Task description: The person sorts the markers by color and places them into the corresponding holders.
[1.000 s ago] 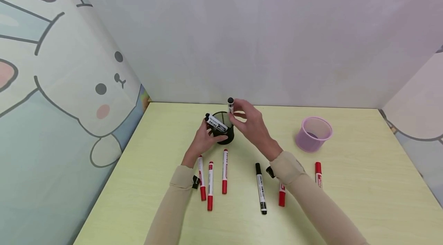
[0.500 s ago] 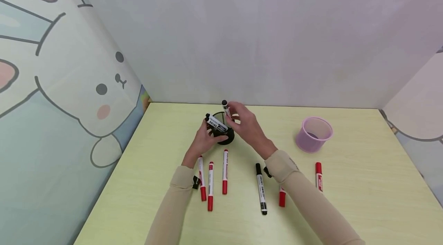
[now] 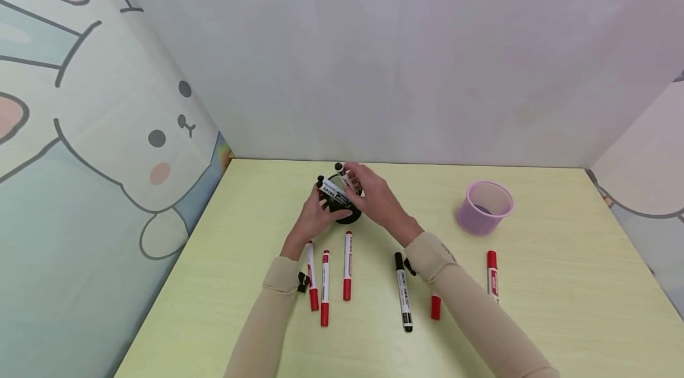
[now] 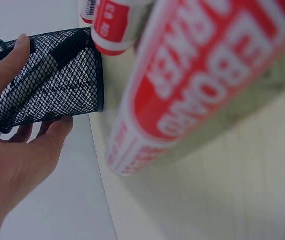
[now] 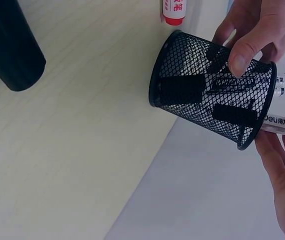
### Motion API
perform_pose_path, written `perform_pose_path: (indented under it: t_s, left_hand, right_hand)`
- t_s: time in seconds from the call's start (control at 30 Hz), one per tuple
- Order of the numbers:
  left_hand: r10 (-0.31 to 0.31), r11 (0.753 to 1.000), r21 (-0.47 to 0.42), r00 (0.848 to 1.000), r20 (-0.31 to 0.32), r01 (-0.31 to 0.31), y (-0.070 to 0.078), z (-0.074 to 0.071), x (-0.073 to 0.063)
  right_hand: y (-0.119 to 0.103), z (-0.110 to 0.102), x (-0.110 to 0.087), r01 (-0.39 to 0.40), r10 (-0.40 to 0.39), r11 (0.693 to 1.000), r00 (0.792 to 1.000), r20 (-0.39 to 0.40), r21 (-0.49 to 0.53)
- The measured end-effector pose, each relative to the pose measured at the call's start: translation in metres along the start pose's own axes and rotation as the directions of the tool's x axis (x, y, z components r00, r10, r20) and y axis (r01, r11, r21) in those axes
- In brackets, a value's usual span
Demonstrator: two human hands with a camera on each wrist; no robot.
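L hand (image 3: 312, 218) grips mesh cup (image 3: 350, 217); R hand (image 3: 378, 197) pinches blk-ended mkr (image 3: 345, 177), its lower end inside mesh cup (another mkr (image 3: 333, 190) leans at the rim). On surface (image 3: 582, 283), nearer side of mesh cup: red mkrs (image 3: 325, 283), loose blk mkr (image 3: 403, 292). Purple cup (image 3: 475, 219): well right of mesh cup.

Place: somewhere screened off; home or studio, I can't tell.
Surrounds: plain pale-grey sheet (image 3: 385, 57), blue-and-white cartoon-rabbit sheet (image 3: 107, 152).
Surface: pale-yellow wood-grained flat tabletop (image 3: 566, 247).
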State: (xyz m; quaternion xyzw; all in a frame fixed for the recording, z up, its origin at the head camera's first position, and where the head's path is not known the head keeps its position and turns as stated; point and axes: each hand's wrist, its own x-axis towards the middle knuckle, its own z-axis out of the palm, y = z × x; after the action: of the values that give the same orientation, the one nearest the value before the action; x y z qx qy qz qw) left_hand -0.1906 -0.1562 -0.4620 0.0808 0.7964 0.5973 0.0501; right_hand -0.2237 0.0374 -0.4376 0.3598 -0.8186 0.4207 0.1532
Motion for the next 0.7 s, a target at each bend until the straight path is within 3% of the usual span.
perform_pose_path:
  t_s: [0.1, 0.47, 0.7]
  left_hand:
    - [0.015, 1.000, -0.001, 1.000, -0.019, -0.015, -0.017, 0.001, 0.007]
    - [0.027, 0.999, 0.036, 0.999, -0.027, -0.026, -0.018, 0.000, 0.009]
    - [0.045, 0.999, 0.029, 0.999, -0.023, -0.045, -0.019, 0.000, 0.009]
  right_hand:
    - [-0.001, 0.000, 0.001, -0.009, 0.009, 1.000, 0.999, 0.037, -0.005]
    - [-0.003, 0.003, 0.004, -0.024, 0.025, 1.000, 0.994, 0.103, -0.011]
    - [-0.007, 0.003, 0.003, 0.008, 0.001, 0.998, 0.989, 0.146, -0.066]
